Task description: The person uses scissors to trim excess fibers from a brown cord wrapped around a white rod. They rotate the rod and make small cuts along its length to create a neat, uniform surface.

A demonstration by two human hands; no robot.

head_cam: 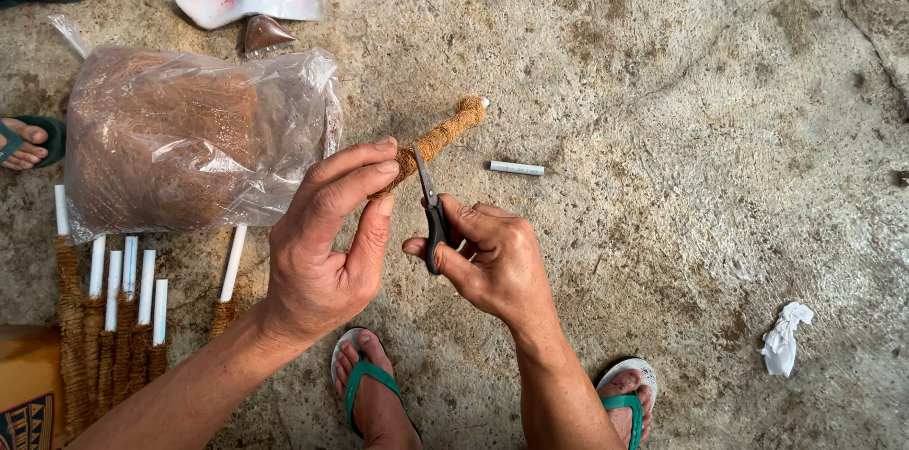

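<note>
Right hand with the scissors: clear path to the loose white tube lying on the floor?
Probably yes. The white tube lies alone on bare floor beyond the right hand, nothing between them. But that hand is full with the scissors, so gripping it looks awkward.

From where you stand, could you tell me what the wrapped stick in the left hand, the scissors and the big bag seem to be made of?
Wrapped stick: brown, rough, hairy winding, probably coconut fibre over a white tube; the tip shows white.
Scissors: grey metal blades, dark handles, likely plastic.
Bag: thin clear plastic, glossy and creased, with brown fibre inside.
</note>
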